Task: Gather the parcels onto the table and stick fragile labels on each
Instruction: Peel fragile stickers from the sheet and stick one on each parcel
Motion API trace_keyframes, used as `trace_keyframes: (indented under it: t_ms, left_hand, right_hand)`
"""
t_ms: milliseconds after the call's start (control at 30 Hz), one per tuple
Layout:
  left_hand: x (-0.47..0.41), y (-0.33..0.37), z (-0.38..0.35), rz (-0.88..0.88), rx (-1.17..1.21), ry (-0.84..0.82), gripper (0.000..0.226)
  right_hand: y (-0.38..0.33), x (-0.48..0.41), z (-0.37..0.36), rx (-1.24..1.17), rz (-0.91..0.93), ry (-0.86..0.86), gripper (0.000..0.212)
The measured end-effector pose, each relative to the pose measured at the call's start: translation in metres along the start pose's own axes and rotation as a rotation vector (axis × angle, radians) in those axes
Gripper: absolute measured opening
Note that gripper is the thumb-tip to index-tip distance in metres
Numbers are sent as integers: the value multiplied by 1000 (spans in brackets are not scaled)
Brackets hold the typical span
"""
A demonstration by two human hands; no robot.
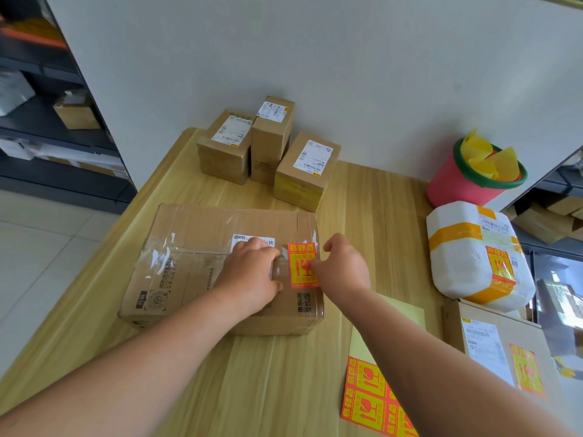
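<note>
The red fragile label (302, 265) lay on top of the big box (202, 263), its long side running from 12 to 6 o'clock. The right hand (344, 266) was nearest, at its 3 o'clock edge, fingers bunched on it. The left hand (252, 275) pressed flat at 9 o'clock, fingers together. The label's right edge was hidden.

Wooden table (195, 373) carries cardboard parcels (220, 266), a foam parcel (473, 253), label sheet (372, 402)

Both forearms are bare to the frame edge, no sleeves, watch or rings showing.
</note>
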State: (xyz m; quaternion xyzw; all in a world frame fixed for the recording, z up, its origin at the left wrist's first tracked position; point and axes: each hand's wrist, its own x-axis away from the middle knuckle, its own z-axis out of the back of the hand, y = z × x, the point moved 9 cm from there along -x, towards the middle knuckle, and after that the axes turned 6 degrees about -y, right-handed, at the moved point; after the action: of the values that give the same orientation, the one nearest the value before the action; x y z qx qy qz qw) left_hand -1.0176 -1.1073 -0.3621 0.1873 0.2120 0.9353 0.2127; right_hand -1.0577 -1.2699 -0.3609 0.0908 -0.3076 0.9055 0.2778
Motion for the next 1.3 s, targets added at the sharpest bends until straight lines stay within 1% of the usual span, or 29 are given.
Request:
trace_keyframes:
  t_ms: [67, 100, 200, 233, 267, 333, 400, 467, 533, 667, 800, 867, 933, 967, 1000, 1067, 1100, 1167, 1233, 1267, 1300]
  left_hand:
    - [2, 3, 2, -17, -23, 25, 60]
    - [3, 8, 4, -42, -43, 58, 56]
    - [8, 25, 9, -167, -81, 173, 41]
    - [10, 32, 7, -223, -103, 178, 38]
    - [10, 38, 5, -280, -138, 195, 36]
    - [8, 43, -3, -342, -237, 208, 33]
    - [5, 46, -11, -335, -297, 126, 37]
    - [0, 41, -18, -285, -337, 46, 44]
    - [-4, 35, -23, -252, -373, 15, 50]
    - [-5, 31, -25, -205, -366, -10, 53]
    - [4, 38, -23, -285, -328, 36, 50]
    - [13, 39, -28, -341, -332, 10, 52]
    - [19, 37, -36, -366, -349, -45, 68]
    - [20, 35, -39, -360, -353, -59, 73]
    - [20, 34, -39, -347, -359, -65, 72]
    - [20, 34, -38, -328, -381, -62, 62]
    - [21, 36, -36, -327, -379, -54, 61]
    - [29, 39, -35, -338, -368, -60, 73]
    - [38, 36, -40, -346, -382, -98, 86]
    - [41, 34, -43, -339, -393, -111, 88]
    - [42, 33, -45, -331, -397, -112, 86]
  right_hand:
    - [2, 1, 9, 13, 19, 57, 40]
    - [2, 2, 13, 33, 70, 88, 40]
    - [-15, 12, 17, 105, 380, 167, 16]
    - [-21, 18, 14, 146, 476, 172, 17]
    - [-24, 23, 10, 188, 547, 175, 23]
    - [-26, 26, 2, 278, 622, 158, 31]
    - [-25, 22, -7, 373, 603, 75, 35]
    - [-16, 17, -17, 456, 552, -41, 43]
    - [-10, 14, -23, 497, 517, -89, 46]
    - [-8, 12, -25, 484, 487, -128, 47]
    - [-9, 24, -18, 435, 549, -64, 47]
    - [-8, 35, -19, 457, 595, -50, 56]
    - [-2, 39, -26, 505, 607, -86, 71]
    - [1, 38, -29, 526, 594, -114, 75]
    - [3, 38, -30, 540, 583, -136, 75]
    - [1, 39, -30, 553, 578, -154, 70]
    - [0, 41, -29, 542, 579, -148, 73]
    - [0, 50, -25, 511, 598, -124, 75]
    - [6, 58, -28, 524, 607, -147, 59]
    - [10, 61, -32, 546, 600, -176, 51]
    - [13, 62, -34, 563, 590, -197, 48]
